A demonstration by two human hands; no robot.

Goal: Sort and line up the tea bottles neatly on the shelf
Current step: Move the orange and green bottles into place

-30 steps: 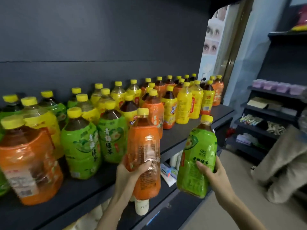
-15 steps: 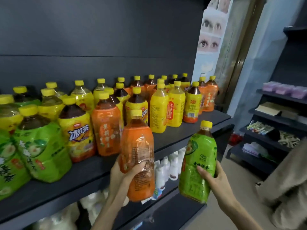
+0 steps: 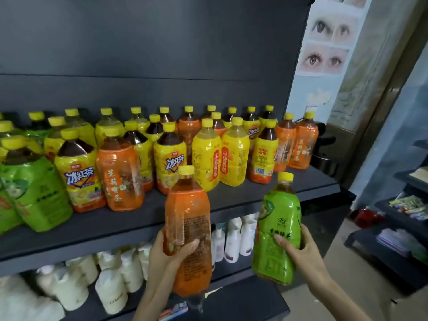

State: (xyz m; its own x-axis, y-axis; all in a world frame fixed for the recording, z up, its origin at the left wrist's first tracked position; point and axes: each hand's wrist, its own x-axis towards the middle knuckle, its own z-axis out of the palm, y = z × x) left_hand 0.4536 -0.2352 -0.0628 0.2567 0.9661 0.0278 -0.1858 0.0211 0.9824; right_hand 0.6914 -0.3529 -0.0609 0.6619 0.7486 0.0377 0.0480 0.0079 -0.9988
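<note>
My left hand (image 3: 172, 256) grips the orange-labelled bottle (image 3: 187, 230), fingers curled round its lower body; my right hand (image 3: 298, 251) grips the green-labelled bottle (image 3: 278, 230) likewise. Both bottles are upright, held in front of the dark shelf (image 3: 115, 225), below the mixed rows of tea bottles (image 3: 208, 149) standing on it.
</note>
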